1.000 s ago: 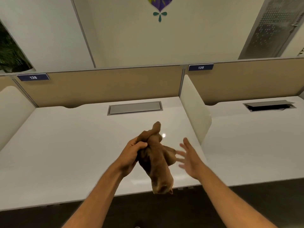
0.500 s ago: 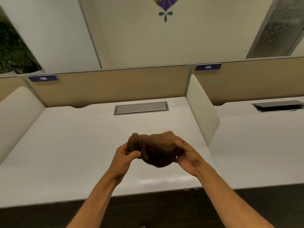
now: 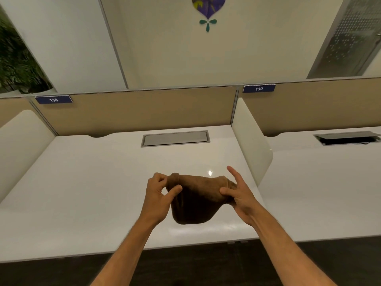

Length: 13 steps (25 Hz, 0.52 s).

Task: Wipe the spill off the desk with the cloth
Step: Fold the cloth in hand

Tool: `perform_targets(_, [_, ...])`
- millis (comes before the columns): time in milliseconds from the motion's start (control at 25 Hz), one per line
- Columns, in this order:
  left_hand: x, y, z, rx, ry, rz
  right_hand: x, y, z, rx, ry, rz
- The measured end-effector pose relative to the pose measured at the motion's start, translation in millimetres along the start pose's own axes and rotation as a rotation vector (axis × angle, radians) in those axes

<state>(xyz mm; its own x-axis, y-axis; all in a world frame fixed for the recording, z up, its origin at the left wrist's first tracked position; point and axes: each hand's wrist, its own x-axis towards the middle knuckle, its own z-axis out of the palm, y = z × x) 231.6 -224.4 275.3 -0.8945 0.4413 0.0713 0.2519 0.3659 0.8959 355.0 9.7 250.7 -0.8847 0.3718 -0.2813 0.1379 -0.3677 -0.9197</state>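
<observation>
A brown cloth (image 3: 195,200) hangs stretched between both hands above the front half of the white desk (image 3: 92,182). My left hand (image 3: 158,191) pinches its left corner with thumb and fingers. My right hand (image 3: 237,193) pinches its right corner, the other fingers spread upward. The cloth sags in a pouch below the hands. A small glossy spot (image 3: 210,172) shines on the desk just behind the cloth; I cannot tell whether it is a spill or a light reflection.
A grey cable flap (image 3: 175,138) sits at the back of the desk. White side dividers stand at the left (image 3: 22,141) and right (image 3: 251,145). A tan back panel (image 3: 144,110) carries label 138. The neighbouring desk (image 3: 321,182) lies to the right.
The cloth went from hanging bunched in my left hand alone, to a ball between both hands, to being spread sideways now. My right hand took hold of it.
</observation>
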Motion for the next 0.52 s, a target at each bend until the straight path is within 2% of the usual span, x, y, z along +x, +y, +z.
perform_targets(80, [0, 3, 2, -0.049, 0.019, 0.04, -2, -5, -7, -0.114, -0.02, -0.038])
perform_targets(200, [-1, 7, 5, -0.134, -0.064, 0.089, -6, -13, -15, -0.317, -0.009, -0.064])
perform_targets(400, [-2, 21, 21, -0.147, -0.187, 0.099, -10, -26, -22, -0.681, 0.048, -0.125])
perform_targets(520, [0, 30, 29, -0.128, -0.317, 0.159, -9, -28, -15, -0.947, -0.203, -0.157])
